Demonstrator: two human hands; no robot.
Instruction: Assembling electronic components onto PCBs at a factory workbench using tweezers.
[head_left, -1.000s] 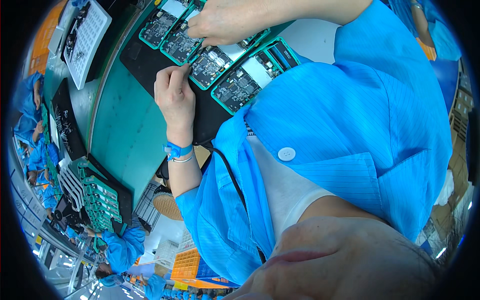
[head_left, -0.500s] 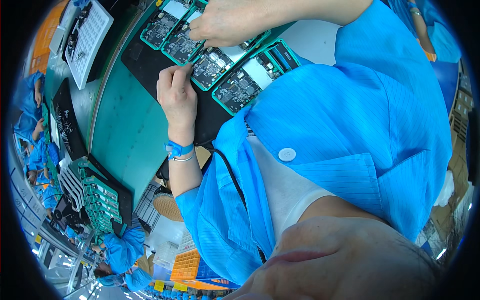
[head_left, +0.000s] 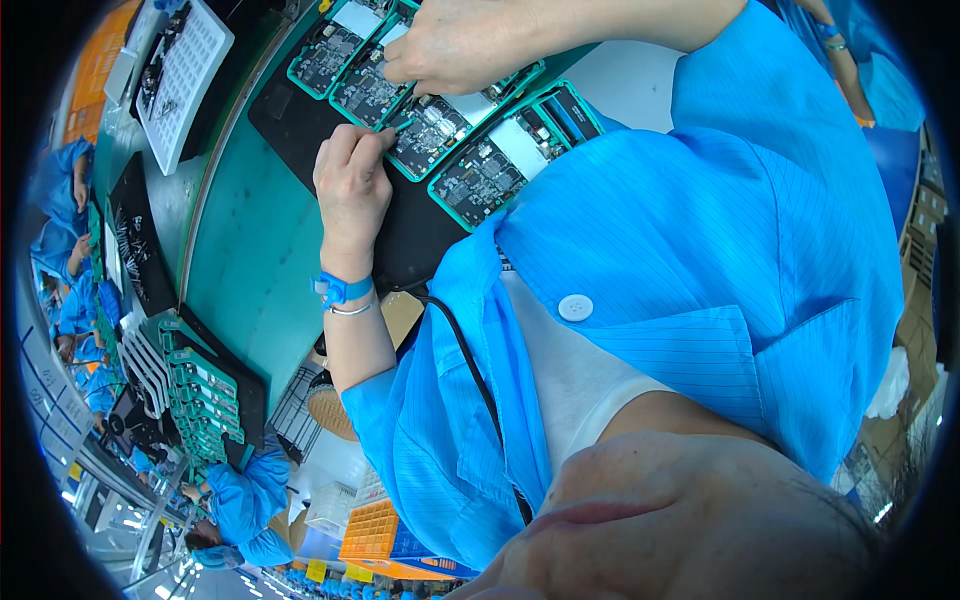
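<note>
Several circuit boards in green frames lie side by side on a black mat (head_left: 290, 125). My left hand (head_left: 352, 185), with a blue strap on its wrist, is closed at the near left corner of one framed circuit board (head_left: 428, 132). A small greenish tip shows by its fingertips; what they pinch is unclear. Over the boards, my right hand (head_left: 455, 48) is closed with curled fingers, between that board and the neighbouring framed board (head_left: 365, 88). Whatever its fingers hold is hidden. Nearest my body lies another framed board (head_left: 482, 180), touched by neither hand.
A green work surface (head_left: 250, 220) extends left of the mat. Beyond a metal rail stands a white slotted tray (head_left: 185, 85). Further down the left side are stacked green frames (head_left: 205, 400) and an orange crate (head_left: 370, 532). A black cord (head_left: 465, 365) hangs along my jacket. Other people work at far left.
My left wrist and forearm have swung slightly left, while the fingers stay at the board's corner. The right hand keeps its place over the boards. The whole view has shifted a little.
</note>
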